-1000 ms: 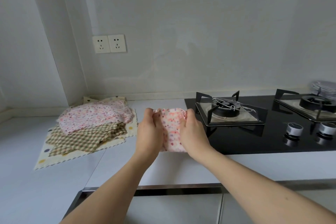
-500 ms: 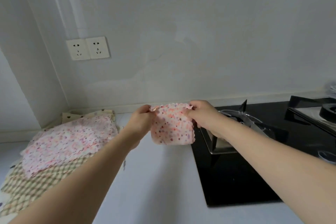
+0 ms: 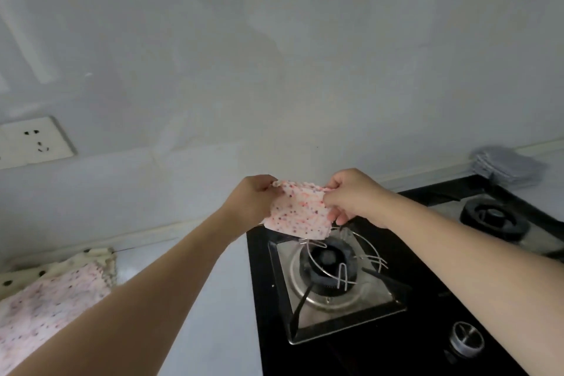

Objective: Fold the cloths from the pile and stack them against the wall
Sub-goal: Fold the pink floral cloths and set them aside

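The folded floral cloth (image 3: 297,213) hangs above the gas burner (image 3: 328,259), near the wall (image 3: 274,55). I have my left hand (image 3: 254,195) and right hand (image 3: 351,195) pinching its top corners (keeping the folds together, I reckon) for stacking.

- folded cloth (image 3: 297,214): small, white with pink and purple speckles, folded to a rough square. Held in the air over the near-left burner of the stove, top edge pinched at both corners, lower part hanging free.
- pile (image 3: 45,299): unfolded cloths lying flat on the surface at far left. Top one is pink-speckled; a cream cloth with dark dots pokes out beneath it at the wall side. Partly cut off by the frame edge.
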A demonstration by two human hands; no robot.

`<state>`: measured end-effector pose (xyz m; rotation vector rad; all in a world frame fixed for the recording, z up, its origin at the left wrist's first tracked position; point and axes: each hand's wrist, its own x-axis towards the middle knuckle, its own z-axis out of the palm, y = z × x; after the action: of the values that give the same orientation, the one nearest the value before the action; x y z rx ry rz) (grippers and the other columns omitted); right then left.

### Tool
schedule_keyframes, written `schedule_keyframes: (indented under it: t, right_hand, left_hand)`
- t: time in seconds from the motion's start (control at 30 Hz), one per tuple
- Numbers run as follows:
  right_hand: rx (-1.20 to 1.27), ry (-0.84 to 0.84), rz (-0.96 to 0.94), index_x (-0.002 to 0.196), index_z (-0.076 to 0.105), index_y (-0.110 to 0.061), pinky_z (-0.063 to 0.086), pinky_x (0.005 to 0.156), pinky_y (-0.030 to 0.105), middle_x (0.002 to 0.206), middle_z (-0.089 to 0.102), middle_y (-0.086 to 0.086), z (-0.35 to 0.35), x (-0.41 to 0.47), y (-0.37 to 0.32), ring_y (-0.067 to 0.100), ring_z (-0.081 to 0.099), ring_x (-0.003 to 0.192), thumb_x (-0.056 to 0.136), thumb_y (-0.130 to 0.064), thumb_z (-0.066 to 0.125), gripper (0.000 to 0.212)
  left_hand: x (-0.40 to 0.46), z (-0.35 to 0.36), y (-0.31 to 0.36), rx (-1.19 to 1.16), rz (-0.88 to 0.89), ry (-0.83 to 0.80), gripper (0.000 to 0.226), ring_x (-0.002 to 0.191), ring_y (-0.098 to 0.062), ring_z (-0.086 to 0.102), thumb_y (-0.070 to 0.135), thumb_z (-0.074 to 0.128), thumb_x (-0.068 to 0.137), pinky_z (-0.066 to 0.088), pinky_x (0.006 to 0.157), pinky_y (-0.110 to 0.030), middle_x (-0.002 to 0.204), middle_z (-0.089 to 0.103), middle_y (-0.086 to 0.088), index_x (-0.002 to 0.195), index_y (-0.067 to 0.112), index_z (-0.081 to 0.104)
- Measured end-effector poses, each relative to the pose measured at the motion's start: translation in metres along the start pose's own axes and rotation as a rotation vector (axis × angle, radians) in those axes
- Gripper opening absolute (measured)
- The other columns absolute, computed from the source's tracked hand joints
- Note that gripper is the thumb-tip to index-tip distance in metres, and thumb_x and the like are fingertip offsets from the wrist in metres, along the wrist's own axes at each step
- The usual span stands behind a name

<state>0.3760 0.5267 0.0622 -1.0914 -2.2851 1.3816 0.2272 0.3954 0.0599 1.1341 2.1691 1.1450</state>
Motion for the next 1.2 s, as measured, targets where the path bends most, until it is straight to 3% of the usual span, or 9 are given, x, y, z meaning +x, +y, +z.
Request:
schedule_keyframes:
  t: [0.13,0.23,0.43,0.67,0.83,1.0,1.13,1.2]
  right_hand:
    - [0.094,0.058,0.081,0.090,0.055,-0.008,0.058,0.061,0.031,0.094,0.065,0.015,-0.085,0.002,0.038,0.021,0.069,0.070,0.087,0.002,0.057,0.011]
    - [0.159,0.119,0.109,0.093,0.057,-0.005,0.061,0.075,0.038,0.096,0.066,0.018,-0.158,0.004,0.067,0.026,0.071,0.080,0.085,0.003,0.057,0.012]
    - [0.214,0.157,0.168,0.092,0.056,-0.003,0.060,0.073,0.037,0.098,0.065,0.020,-0.284,0.008,0.112,0.028,0.071,0.081,0.084,0.006,0.057,0.012]
    - [0.173,0.128,0.199,0.092,0.055,-0.004,0.060,0.072,0.037,0.097,0.064,0.017,-0.366,0.049,0.147,0.027,0.071,0.082,0.085,0.005,0.057,0.012]
    - [0.112,0.146,0.179,0.092,0.055,-0.005,0.060,0.078,0.038,0.094,0.064,0.016,-0.414,0.083,0.186,0.027,0.071,0.086,0.085,0.003,0.056,0.011]
    - [0.142,0.149,0.196,0.082,0.054,-0.007,0.059,0.078,0.040,0.081,0.063,0.015,-0.489,0.108,0.250,0.022,0.068,0.074,0.085,0.008,0.056,0.014]
    - [0.152,0.135,0.159,0.078,0.055,-0.006,0.057,0.057,0.025,0.072,0.061,0.011,-0.553,0.129,0.305,0.008,0.063,0.051,0.082,0.012,0.059,0.018]
    - [0.160,0.158,0.145,0.076,0.056,-0.007,0.058,0.066,0.032,0.078,0.062,0.012,-0.584,0.145,0.331,0.013,0.064,0.060,0.081,0.011,0.059,0.019]
  left_hand:
    - [0.026,0.064,0.068,0.020,0.021,-0.070,0.015,0.056,-0.022,0.060,0.016,0.054,0.096,0.051,0.047,-0.031,0.076,0.060,-0.010,0.099,0.012,0.068]
    - [0.039,0.120,0.123,-0.029,-0.010,-0.078,0.015,0.062,-0.030,0.068,0.016,0.056,0.096,0.061,0.065,-0.040,0.081,0.069,-0.018,0.103,0.010,0.068]
    - [0.069,0.209,0.216,-0.043,-0.039,-0.112,0.014,0.069,-0.024,0.073,0.021,0.063,0.093,0.059,0.081,-0.038,0.073,0.073,-0.012,0.102,0.013,0.069]
    - [0.125,0.268,0.272,-0.002,-0.063,-0.137,0.017,0.070,-0.021,0.072,0.020,0.060,0.094,0.060,0.074,-0.028,0.077,0.073,-0.012,0.106,0.012,0.070]
    - [0.173,0.323,0.286,-0.019,-0.106,-0.199,0.020,0.072,-0.022,0.073,0.021,0.063,0.093,0.060,0.079,-0.033,0.079,0.074,-0.013,0.108,0.009,0.068]
    - [0.212,0.405,0.324,0.006,-0.126,-0.261,0.019,0.069,-0.018,0.073,0.019,0.061,0.094,0.059,0.080,-0.030,0.077,0.075,-0.010,0.111,0.012,0.066]
    - [0.246,0.478,0.356,-0.027,-0.148,-0.240,0.015,0.073,-0.020,0.074,0.016,0.062,0.093,0.060,0.080,-0.033,0.079,0.075,-0.011,0.105,0.011,0.069]
    - [0.263,0.516,0.370,-0.034,-0.160,-0.218,0.009,0.074,-0.019,0.074,0.016,0.063,0.092,0.060,0.078,-0.031,0.080,0.075,-0.010,0.098,0.014,0.070]
